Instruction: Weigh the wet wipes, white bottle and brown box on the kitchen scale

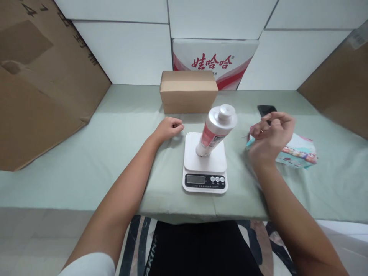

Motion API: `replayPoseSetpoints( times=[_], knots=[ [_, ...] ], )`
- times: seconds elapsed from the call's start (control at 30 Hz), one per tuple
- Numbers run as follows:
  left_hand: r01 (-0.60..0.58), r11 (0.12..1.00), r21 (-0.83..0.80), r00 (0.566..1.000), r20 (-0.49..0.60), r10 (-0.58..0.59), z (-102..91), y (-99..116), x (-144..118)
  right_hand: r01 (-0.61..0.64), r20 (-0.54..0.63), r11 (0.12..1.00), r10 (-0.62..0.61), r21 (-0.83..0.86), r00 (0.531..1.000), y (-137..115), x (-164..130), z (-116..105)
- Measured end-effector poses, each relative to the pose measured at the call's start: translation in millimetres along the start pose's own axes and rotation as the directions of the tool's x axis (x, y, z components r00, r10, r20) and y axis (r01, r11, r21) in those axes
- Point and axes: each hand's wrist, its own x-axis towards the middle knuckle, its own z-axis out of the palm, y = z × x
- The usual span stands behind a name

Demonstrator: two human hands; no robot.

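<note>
A white bottle (213, 132) with a silver-grey cap and a pink label stands on the plate of a white kitchen scale (205, 164). The scale's display looks blank. Left of the scale, my left hand (170, 128) rests on the cloth with its fingers curled in, and nothing shows in it. My right hand (270, 134) is raised to the right of the bottle, in front of a tissue pack (297, 151) that it partly hides. Its fingers are loosely bent and apart, with no object visible in them. Neither hand touches the bottle or the scale.
A closed brown carton (188, 92) sits behind the scale. Behind it leans a white and red box (215, 57) against white panels. A black phone (266, 110) lies beyond my right hand. Large cardboard sheets (43, 88) flank the green cloth-covered table (115, 153).
</note>
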Motion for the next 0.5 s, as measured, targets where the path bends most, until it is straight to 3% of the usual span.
replayPoseSetpoints(
  times=[0.1, 0.5],
  knots=[
    [0.006, 1.0, -0.004, 1.0, -0.003, -0.006, 0.1, 0, 0, -0.033, -0.05, 0.999, 0.035, 0.03, 0.998, 4, 2, 1],
    [-0.003, 1.0, -0.019, 1.0, 0.002, 0.003, 0.5, -3, 0, 0.002, 0.117, 0.994, 0.012, -0.112, 0.993, 5, -11, 1]
  ],
)
